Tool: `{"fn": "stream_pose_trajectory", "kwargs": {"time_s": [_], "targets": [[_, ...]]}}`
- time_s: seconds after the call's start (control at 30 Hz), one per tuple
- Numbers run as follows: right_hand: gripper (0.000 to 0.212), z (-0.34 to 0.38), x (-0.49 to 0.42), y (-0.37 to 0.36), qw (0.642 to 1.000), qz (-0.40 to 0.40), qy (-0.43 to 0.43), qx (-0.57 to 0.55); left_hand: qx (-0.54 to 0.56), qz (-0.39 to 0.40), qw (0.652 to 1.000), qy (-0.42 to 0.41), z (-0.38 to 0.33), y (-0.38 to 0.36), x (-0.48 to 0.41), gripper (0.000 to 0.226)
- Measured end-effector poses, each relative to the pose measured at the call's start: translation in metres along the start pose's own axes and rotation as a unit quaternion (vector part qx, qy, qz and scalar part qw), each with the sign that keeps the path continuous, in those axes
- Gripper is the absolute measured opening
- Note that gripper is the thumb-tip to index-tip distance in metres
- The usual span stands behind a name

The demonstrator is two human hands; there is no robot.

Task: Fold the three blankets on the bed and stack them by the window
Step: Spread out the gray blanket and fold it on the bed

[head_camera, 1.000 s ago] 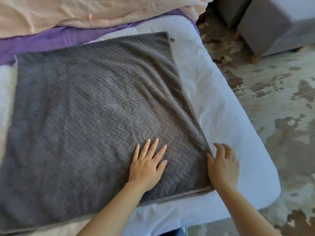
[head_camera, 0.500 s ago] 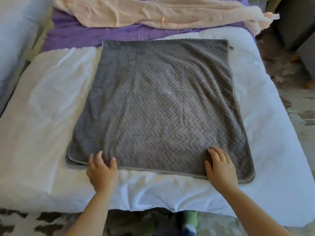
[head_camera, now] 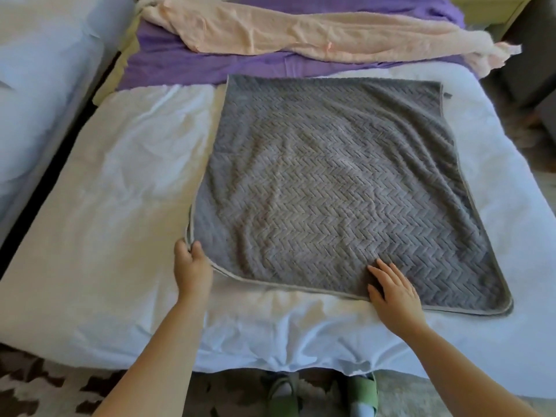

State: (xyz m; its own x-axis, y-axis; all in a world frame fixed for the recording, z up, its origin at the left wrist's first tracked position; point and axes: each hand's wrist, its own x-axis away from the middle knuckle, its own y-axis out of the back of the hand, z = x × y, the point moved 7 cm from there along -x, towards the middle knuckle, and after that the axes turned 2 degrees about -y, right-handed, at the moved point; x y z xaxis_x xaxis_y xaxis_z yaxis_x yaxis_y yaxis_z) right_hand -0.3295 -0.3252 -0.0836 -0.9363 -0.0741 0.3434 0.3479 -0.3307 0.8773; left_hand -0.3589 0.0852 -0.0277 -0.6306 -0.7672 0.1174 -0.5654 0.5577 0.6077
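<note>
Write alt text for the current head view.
A person's left hand grips the near-left corner of a grey blanket spread on a white bed; the right hand rests flat on its near edge. A peach blanket and a purple blanket lie rumpled at the far end.

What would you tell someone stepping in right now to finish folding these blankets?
The left-hand grip pinches the near left corner of the grey blanket.
The right-hand grip lies flat and open on its near edge.
The grey blanket lies on the white sheet, apparently folded over once. The peach blanket and purple blanket lie unfolded at the bed's far end.
Left: finish the grey one, fold the other two, stack all three by the window, which is out of view.
</note>
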Motion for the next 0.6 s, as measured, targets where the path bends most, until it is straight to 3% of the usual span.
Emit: {"fn": "stream_pose_trajectory", "kwargs": {"time_s": [0.1,0.17,0.23,0.43,0.53,0.6], "targets": [[0.037,-0.004,-0.006,0.019,0.978,0.012,-0.081,-0.190,0.034,0.044,0.989,-0.137,-0.074,-0.016,0.023,0.011],[0.033,-0.017,-0.003,0.036,0.895,-0.002,-0.190,-0.404,0.062,0.100,0.971,-0.206,-0.120,-0.042,0.045,0.016],[0.034,-0.035,0.001,0.053,0.816,-0.021,-0.234,-0.528,0.081,0.164,0.946,-0.268,-0.160,-0.075,0.076,0.022],[0.046,-0.127,0.025,0.085,0.724,-0.024,-0.271,-0.634,0.057,0.337,0.857,-0.386,-0.221,-0.202,0.212,0.032],[0.050,-0.175,0.039,0.079,0.670,-0.023,-0.295,-0.680,-0.043,0.447,0.790,-0.417,-0.205,-0.267,0.290,0.034],[0.051,-0.193,0.041,0.071,0.654,-0.004,-0.305,-0.692,-0.156,0.497,0.736,-0.431,-0.178,-0.295,0.320,0.038]]}}
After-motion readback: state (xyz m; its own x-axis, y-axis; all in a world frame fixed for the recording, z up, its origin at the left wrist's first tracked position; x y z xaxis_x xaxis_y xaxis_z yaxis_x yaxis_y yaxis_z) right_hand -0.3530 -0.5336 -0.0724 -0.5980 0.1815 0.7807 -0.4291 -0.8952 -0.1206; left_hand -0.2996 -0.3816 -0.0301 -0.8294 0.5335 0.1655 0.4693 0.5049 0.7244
